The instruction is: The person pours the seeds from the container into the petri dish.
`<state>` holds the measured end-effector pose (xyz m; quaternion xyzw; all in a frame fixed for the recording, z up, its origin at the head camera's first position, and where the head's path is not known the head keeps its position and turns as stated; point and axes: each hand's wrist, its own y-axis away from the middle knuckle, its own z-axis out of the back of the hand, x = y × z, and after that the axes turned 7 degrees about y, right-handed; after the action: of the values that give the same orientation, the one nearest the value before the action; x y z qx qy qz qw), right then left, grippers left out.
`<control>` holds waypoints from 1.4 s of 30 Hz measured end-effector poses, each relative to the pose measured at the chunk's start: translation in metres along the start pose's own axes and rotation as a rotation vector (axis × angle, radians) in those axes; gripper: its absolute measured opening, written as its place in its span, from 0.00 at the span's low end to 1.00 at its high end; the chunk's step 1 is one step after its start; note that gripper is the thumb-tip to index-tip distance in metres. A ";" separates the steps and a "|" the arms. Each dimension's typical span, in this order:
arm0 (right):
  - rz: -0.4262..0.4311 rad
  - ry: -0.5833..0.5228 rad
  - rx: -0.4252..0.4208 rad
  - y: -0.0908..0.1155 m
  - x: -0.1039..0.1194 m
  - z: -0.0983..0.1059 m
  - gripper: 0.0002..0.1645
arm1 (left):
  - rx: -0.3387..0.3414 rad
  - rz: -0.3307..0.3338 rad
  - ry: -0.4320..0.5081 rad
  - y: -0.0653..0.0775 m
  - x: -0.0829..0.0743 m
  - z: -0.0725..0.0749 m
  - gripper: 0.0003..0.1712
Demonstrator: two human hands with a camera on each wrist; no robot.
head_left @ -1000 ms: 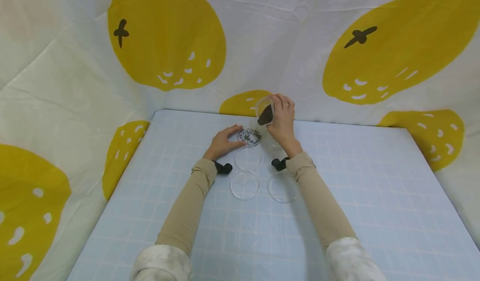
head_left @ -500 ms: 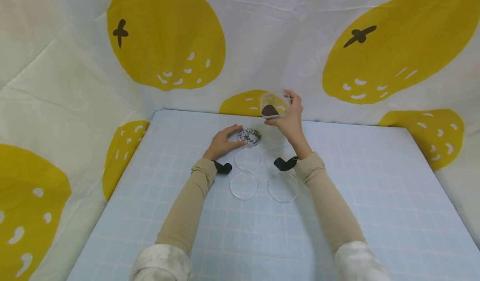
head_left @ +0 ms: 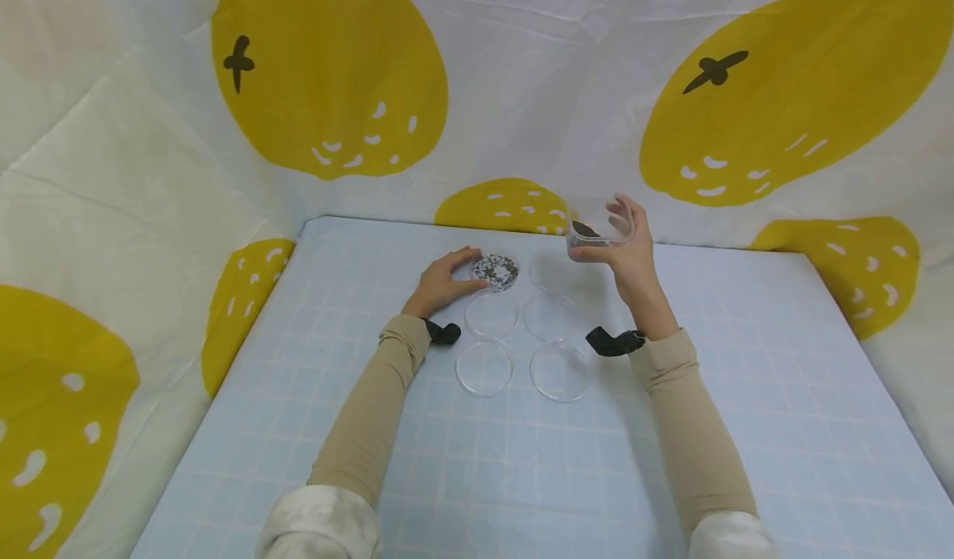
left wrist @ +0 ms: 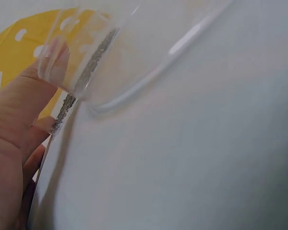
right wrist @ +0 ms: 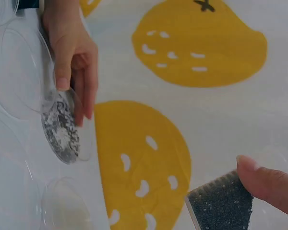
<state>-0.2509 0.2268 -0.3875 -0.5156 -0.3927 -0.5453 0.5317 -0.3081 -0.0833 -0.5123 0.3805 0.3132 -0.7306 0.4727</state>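
My left hand (head_left: 445,281) rests on the table with thumb and fingers curved round a clear round dish (head_left: 495,272). Dark grains are scattered over its bottom in a ring, leaving a pale patch at the centre. In the left wrist view the grains (left wrist: 93,62) show edge-on as a thin layer beside the thumb. My right hand (head_left: 635,257) grips a clear square plastic box (head_left: 576,243) above the back of the table, right of the dish. Small dark grains (right wrist: 223,203) lie gathered inside the box, and the right thumb presses on its side.
Several other clear round dishes stand close together nearer me, among them a back-left dish (head_left: 492,316), a front-left dish (head_left: 484,368) and a front-right dish (head_left: 561,373). A light blue checked cloth (head_left: 462,476) covers the table. Behind it hangs a white curtain (head_left: 537,87) with yellow fruit shapes.
My right hand has moved right, away from above the grain dish, and turned the box from tipped to more level. The left hand has stayed at the dish.
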 end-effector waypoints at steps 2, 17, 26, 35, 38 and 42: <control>-0.020 -0.012 -0.008 0.003 -0.006 0.011 0.64 | 0.001 0.000 0.003 0.000 0.000 0.000 0.43; -0.138 -0.022 -0.141 0.016 -0.055 0.071 0.66 | -0.008 -0.008 -0.001 0.000 -0.001 0.001 0.43; -0.194 -0.088 -0.135 0.022 -0.096 0.088 0.67 | -0.005 -0.019 0.002 0.001 0.000 0.000 0.42; -0.201 -0.113 -0.129 0.022 -0.111 0.089 0.69 | -0.002 -0.010 -0.022 0.002 -0.003 0.000 0.42; -0.180 -0.142 -0.118 0.024 -0.109 0.090 0.70 | -0.002 -0.009 -0.023 0.002 -0.004 0.000 0.41; -0.144 -0.135 -0.107 0.026 -0.100 0.093 0.70 | -0.002 -0.021 -0.025 0.001 -0.003 0.001 0.41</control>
<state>-0.2214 0.3316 -0.4738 -0.5492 -0.4340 -0.5664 0.4351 -0.3069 -0.0829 -0.5095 0.3677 0.3118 -0.7398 0.4693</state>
